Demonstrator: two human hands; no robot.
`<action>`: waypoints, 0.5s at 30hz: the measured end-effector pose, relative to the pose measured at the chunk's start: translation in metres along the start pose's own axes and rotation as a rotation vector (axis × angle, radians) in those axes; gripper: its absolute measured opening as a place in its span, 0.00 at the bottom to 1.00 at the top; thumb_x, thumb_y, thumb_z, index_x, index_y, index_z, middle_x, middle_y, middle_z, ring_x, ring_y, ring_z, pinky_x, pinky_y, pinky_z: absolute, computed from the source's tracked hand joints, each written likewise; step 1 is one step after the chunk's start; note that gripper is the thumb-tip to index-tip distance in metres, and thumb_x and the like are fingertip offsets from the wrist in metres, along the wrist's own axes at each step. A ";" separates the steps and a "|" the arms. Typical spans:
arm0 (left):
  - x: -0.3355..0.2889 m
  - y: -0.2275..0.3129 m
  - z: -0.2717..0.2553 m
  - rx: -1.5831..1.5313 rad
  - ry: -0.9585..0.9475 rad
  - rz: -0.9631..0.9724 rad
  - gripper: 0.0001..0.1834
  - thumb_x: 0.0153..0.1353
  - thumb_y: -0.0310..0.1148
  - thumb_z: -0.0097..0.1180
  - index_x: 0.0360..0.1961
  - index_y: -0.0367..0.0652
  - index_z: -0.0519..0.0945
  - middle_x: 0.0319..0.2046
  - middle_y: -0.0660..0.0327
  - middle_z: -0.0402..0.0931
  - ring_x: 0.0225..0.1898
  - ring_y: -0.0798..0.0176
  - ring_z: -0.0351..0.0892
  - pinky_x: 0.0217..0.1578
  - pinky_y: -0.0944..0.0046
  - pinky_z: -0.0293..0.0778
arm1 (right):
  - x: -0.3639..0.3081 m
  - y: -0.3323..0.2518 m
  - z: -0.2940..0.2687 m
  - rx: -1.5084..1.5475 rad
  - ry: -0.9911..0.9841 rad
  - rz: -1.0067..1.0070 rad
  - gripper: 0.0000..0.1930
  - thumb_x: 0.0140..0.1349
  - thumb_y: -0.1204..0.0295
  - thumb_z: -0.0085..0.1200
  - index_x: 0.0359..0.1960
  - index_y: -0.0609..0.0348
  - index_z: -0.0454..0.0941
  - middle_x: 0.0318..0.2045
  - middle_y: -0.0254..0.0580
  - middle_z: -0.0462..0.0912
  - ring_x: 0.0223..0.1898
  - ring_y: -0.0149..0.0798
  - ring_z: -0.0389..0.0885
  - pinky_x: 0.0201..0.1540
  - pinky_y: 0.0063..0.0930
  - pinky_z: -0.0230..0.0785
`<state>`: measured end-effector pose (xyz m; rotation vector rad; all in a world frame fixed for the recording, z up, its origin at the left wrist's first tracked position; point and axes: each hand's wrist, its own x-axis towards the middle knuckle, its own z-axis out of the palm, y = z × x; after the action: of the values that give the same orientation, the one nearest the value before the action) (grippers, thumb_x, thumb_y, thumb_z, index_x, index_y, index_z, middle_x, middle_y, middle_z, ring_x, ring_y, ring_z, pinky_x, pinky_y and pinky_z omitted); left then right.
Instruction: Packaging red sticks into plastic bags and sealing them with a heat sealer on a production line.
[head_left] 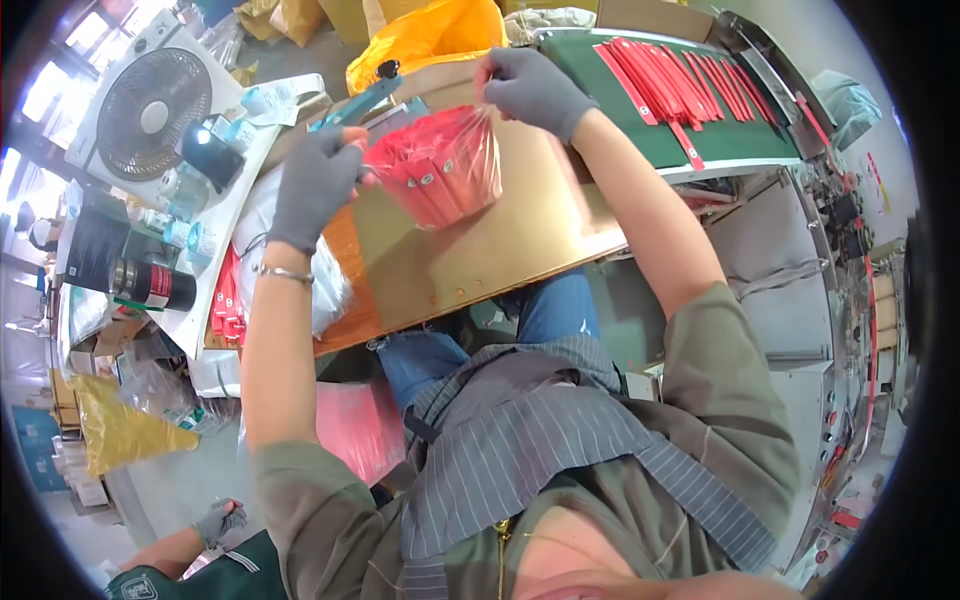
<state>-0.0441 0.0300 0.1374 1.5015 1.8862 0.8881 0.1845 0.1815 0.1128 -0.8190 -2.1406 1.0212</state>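
A clear plastic bag (486,178) full of flat red strips (425,182) hangs over the work board, between my two gloved hands. At its upper left edge my left hand (318,188), in a grey glove with bare fingertips, is closed on the plastic. My right hand (535,92), gloved the same way, pinches the bag's upper right corner. Just beyond the bag is a device with a teal arm (368,100) and a black knob, partly hidden by the bag.
Red strips (665,85) lie in rows on a green belt (590,75) at the right. The tan work board (540,225) spans the front. At the left stand a fan (155,112), bottles and a black flask (152,285). A co-worker's gloved hand (220,520) shows at lower left.
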 end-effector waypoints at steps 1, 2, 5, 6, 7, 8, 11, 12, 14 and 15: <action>-0.001 0.000 0.003 -0.070 0.094 0.075 0.15 0.60 0.32 0.49 0.42 0.31 0.78 0.20 0.61 0.78 0.18 0.73 0.76 0.18 0.74 0.69 | -0.003 0.004 -0.003 0.226 -0.028 0.039 0.07 0.56 0.73 0.50 0.34 0.64 0.73 0.20 0.35 0.75 0.18 0.26 0.73 0.23 0.20 0.68; -0.001 0.001 0.006 -0.140 0.188 0.150 0.15 0.61 0.31 0.49 0.42 0.31 0.78 0.22 0.61 0.78 0.19 0.74 0.76 0.18 0.75 0.69 | 0.002 0.007 -0.007 0.228 -0.024 0.053 0.07 0.56 0.73 0.50 0.34 0.64 0.73 0.20 0.35 0.75 0.18 0.26 0.73 0.23 0.20 0.68; -0.012 0.000 0.006 -0.134 0.055 0.073 0.14 0.62 0.31 0.49 0.44 0.32 0.78 0.23 0.62 0.78 0.19 0.75 0.74 0.19 0.76 0.67 | 0.000 -0.016 -0.021 0.028 -0.219 0.217 0.17 0.55 0.70 0.57 0.45 0.66 0.72 0.26 0.39 0.78 0.26 0.28 0.79 0.30 0.20 0.72; -0.012 0.000 -0.002 -0.159 0.051 0.093 0.14 0.62 0.31 0.49 0.44 0.32 0.78 0.22 0.62 0.77 0.19 0.75 0.74 0.19 0.77 0.67 | 0.002 -0.028 -0.021 0.034 -0.217 0.188 0.17 0.55 0.70 0.57 0.45 0.66 0.72 0.26 0.39 0.78 0.26 0.28 0.79 0.30 0.20 0.72; -0.017 0.007 0.000 -0.189 0.072 0.117 0.14 0.62 0.30 0.50 0.44 0.33 0.78 0.21 0.63 0.77 0.19 0.76 0.72 0.19 0.77 0.66 | -0.004 -0.037 -0.023 0.059 -0.122 0.001 0.22 0.55 0.67 0.59 0.48 0.66 0.70 0.29 0.40 0.79 0.30 0.30 0.80 0.34 0.22 0.73; -0.019 0.015 -0.001 -0.185 0.073 0.132 0.14 0.62 0.30 0.50 0.44 0.33 0.78 0.21 0.63 0.77 0.19 0.76 0.72 0.19 0.77 0.66 | -0.008 -0.043 -0.022 0.082 -0.027 -0.188 0.26 0.54 0.64 0.61 0.51 0.65 0.68 0.33 0.42 0.80 0.34 0.33 0.80 0.37 0.25 0.73; -0.033 0.040 -0.001 -0.267 0.065 0.105 0.12 0.61 0.30 0.52 0.42 0.32 0.79 0.19 0.64 0.76 0.18 0.77 0.71 0.18 0.77 0.65 | -0.017 -0.050 0.018 -0.450 0.020 -0.709 0.25 0.59 0.54 0.55 0.51 0.58 0.68 0.37 0.48 0.78 0.36 0.48 0.79 0.37 0.36 0.70; -0.036 0.049 -0.002 -0.298 0.103 0.072 0.14 0.60 0.29 0.54 0.44 0.33 0.78 0.24 0.62 0.77 0.21 0.76 0.73 0.21 0.77 0.67 | -0.016 -0.044 0.031 -0.399 -0.079 -0.658 0.19 0.60 0.53 0.53 0.42 0.56 0.73 0.30 0.48 0.78 0.31 0.51 0.77 0.33 0.38 0.69; -0.032 0.046 -0.006 -0.326 0.134 0.042 0.16 0.58 0.28 0.57 0.47 0.33 0.76 0.28 0.60 0.78 0.25 0.75 0.74 0.24 0.76 0.69 | -0.011 -0.030 0.034 -0.413 -0.024 -0.570 0.16 0.60 0.55 0.53 0.33 0.57 0.74 0.23 0.46 0.77 0.25 0.51 0.75 0.30 0.40 0.67; -0.029 0.037 -0.008 -0.244 0.306 0.252 0.21 0.55 0.28 0.60 0.50 0.33 0.74 0.34 0.58 0.77 0.30 0.73 0.75 0.29 0.74 0.71 | -0.005 -0.034 0.036 -0.403 -0.023 -0.581 0.16 0.60 0.55 0.53 0.33 0.57 0.74 0.23 0.46 0.77 0.25 0.51 0.75 0.30 0.40 0.67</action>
<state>-0.0217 0.0063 0.1725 1.5399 1.7328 1.4805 0.1516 0.1453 0.1212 -0.3071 -2.4272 0.3082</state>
